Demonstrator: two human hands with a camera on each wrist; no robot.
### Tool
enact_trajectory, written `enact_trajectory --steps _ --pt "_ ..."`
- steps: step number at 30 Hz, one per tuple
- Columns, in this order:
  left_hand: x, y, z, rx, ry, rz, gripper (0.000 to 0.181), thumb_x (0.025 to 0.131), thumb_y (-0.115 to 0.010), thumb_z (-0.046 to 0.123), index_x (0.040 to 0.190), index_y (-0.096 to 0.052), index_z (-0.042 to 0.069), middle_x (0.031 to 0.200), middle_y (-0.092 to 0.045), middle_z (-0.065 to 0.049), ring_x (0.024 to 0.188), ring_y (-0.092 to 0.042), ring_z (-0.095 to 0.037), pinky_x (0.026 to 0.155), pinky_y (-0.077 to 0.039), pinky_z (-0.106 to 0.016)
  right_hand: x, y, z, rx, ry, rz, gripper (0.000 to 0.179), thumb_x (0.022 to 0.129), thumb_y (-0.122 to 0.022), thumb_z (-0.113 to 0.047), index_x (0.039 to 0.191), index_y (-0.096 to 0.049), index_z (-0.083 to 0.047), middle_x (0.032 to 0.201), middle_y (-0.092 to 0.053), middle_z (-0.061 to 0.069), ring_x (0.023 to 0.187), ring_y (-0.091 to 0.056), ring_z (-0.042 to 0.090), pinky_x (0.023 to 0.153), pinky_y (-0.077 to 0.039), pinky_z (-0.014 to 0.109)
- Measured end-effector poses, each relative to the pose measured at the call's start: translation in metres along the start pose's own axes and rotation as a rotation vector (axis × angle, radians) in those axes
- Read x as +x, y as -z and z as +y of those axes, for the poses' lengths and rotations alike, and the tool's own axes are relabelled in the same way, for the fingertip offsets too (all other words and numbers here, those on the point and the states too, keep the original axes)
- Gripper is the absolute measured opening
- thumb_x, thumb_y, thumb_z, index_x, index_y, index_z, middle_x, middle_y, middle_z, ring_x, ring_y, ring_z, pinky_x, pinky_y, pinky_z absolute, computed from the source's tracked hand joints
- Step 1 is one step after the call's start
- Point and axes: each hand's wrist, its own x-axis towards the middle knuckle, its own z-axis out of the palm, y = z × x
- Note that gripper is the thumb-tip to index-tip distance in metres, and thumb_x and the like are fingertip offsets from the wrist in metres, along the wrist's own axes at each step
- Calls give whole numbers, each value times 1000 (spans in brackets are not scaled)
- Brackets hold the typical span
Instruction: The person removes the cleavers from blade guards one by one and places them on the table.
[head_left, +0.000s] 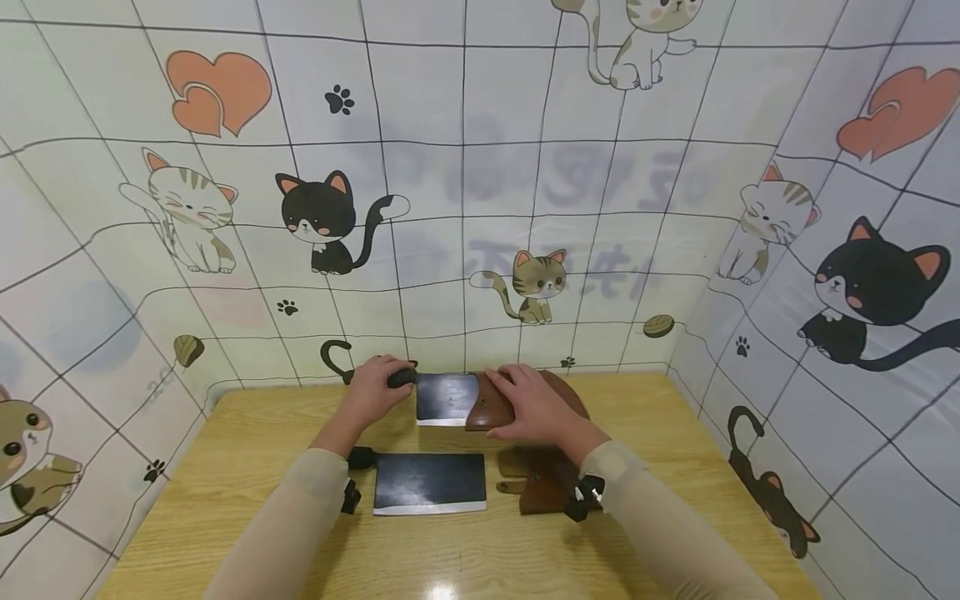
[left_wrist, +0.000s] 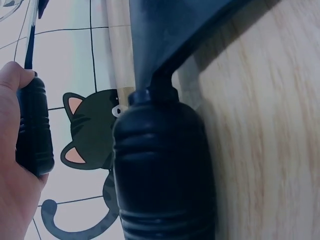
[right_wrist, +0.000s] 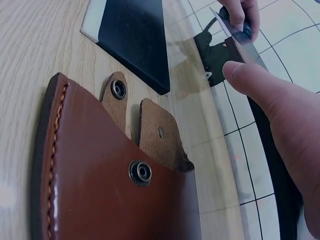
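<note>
Near the back of the table, my left hand (head_left: pixel 373 389) grips the black handle (left_wrist: pixel 36 130) of a cleaver (head_left: pixel 444 398). The cleaver's dark, wide blade runs into a brown leather sheath (head_left: pixel 489 405), which covers its far end. My right hand (head_left: pixel 536 407) holds that sheath, thumb along its lower edge and fingers over the top. A second cleaver (head_left: pixel 429 483) lies closer to me, blade bare, its ridged black handle (left_wrist: pixel 162 165) to the left. Right of it lies a second brown sheath (right_wrist: pixel 105 185), with stitched edge, metal snap and two unfastened straps, partly hidden by my right arm.
The wood-grain table (head_left: pixel 465 550) is bounded at the back and sides by a white gridded wall covering (head_left: pixel 420 292) printed with cats and hearts. The second cleaver and second sheath lie just below my forearms.
</note>
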Motion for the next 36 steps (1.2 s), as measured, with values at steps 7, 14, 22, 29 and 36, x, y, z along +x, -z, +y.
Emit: enact_trajectory --steps 7,14,22,29,36 --pt "-4 0 -9 56 -7 27 37 101 -82 22 136 -78 10 130 -74 -14 120 -67 -41 96 -54 -63 -6 -4 10 3 -30 -25 116 85 -86 -71 174 -38 -15 165 -45 12 152 -42 35 123 -38 57" --pt "-6 1 -11 24 -14 21 35 101 -82 21 133 -78 9 128 -73 -13 118 -67 -40 94 -57 -61 -8 -3 14 38 -29 -28 117 85 -89 -68 174 -38 -13 167 -44 13 153 -40 37 124 -36 60" --pt "-6 3 -9 17 1 -8 35 102 -81 22 134 -77 8 128 -73 -13 118 -66 -40 94 -57 -61 -10 0 14 58 -34 -34 117 83 -91 -67 174 -37 -17 167 -44 12 154 -40 36 124 -36 60" --pt "-6 3 -18 5 -2 -19 35 103 -80 22 134 -77 7 126 -72 -15 115 -66 -40 91 -56 -61 -12 1 20 56 -35 -29 116 84 -92 -64 173 -39 -12 166 -45 13 154 -40 37 124 -36 61" --pt "-9 5 -23 -3 15 -35 39 103 -79 22 138 -75 5 130 -72 -16 120 -65 -42 95 -55 -62 -15 1 24 36 -27 -13 114 83 -93 -62 171 -43 -9 164 -47 13 152 -42 37 122 -38 62"
